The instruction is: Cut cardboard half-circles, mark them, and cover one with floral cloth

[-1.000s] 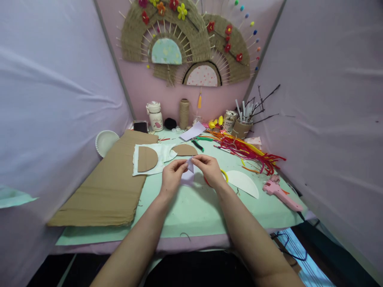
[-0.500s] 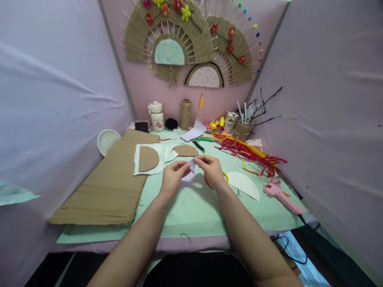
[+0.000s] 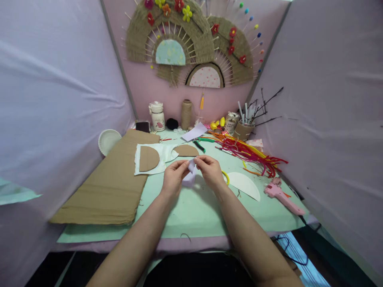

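Note:
Between my two hands is a small piece of lilac paper (image 3: 191, 166), pinched at its edges above the table. My left hand (image 3: 174, 177) grips its left side with thumb and fingertips. On its right side, my right hand (image 3: 211, 172) pinches it the same way. A second lilac piece (image 3: 189, 181) lies on the cloth just below my fingers. Scissors with a yellow handle (image 3: 226, 177) are partly hidden by my right hand. Beside them rests a white half-circle (image 3: 244, 185). Beyond my hands lies a cardboard half-circle (image 3: 186, 150).
A large cardboard sheet (image 3: 104, 191) covers the left side, near a cardboard half-circle (image 3: 149, 159) on pale fabric. Pliers (image 3: 199, 146) and another lilac sheet (image 3: 194, 132) lie farther back. Pipe cleaners (image 3: 251, 153) and a pink glue gun (image 3: 283, 195) are at right.
Both hands stay nearly in place, still pinching the lilac paper, whose angle has shifted slightly. The red scissor handle beside my right hand is now hidden. The whole view has shifted marginally.

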Demonstrator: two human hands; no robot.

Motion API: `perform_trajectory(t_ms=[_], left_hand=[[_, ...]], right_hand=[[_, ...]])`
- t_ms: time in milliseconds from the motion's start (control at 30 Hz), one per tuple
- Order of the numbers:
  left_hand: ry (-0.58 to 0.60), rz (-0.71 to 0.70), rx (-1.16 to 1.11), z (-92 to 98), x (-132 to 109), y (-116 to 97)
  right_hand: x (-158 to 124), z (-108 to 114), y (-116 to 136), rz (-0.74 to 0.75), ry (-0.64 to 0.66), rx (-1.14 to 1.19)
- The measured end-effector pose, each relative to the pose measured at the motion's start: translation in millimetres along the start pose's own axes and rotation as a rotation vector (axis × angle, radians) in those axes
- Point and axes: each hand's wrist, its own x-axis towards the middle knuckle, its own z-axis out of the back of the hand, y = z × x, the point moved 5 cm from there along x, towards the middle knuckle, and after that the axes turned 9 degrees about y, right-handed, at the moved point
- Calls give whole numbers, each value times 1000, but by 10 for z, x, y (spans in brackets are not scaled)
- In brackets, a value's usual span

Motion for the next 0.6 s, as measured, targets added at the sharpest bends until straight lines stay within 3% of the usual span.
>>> perform_trajectory(t_ms=[200,433,600], left_hand=[[-16,-86,158,53,15,8],[43,-48,141,14,4,58],[-28,-75,239,30,-1,29]], right_hand=[[-18,-22,15,-4,34,-23],[-7,3,2,14,-1,20],[-8,-1,-20,11,-36,20]])
